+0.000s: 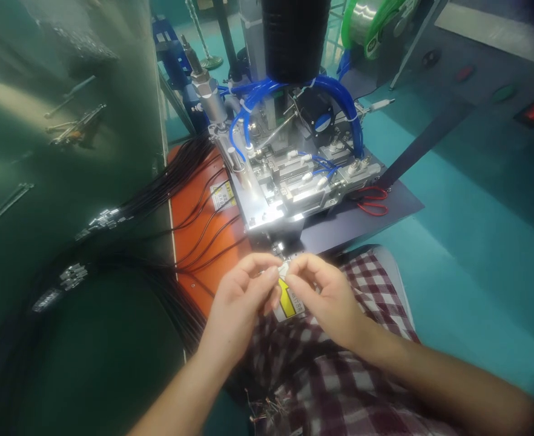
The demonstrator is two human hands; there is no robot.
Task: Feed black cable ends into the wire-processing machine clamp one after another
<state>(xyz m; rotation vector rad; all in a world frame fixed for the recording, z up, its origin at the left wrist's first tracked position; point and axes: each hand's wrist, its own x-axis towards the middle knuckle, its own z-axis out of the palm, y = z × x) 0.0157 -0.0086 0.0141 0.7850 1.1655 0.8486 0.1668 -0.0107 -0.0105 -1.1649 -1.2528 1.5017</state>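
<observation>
My left hand [246,293] and my right hand [324,297] meet at the front of a metal machine [289,181], each closed in a pinch. Between the fingertips is a small whitish piece [284,270], too small to name; the fingers partly cover it. Just behind and below the fingers shows a white label [298,304] with a yellow mark. Thin black cables [210,233] run over an orange plate [189,209] to the left of the machine.
Bundled black cables with shiny ends [106,219] lie on the dark green surface at left. Blue air hoses [294,85] arch over the machine. A green wire spool [355,27] stands behind, and red loop handles [373,201] rest at the machine's right.
</observation>
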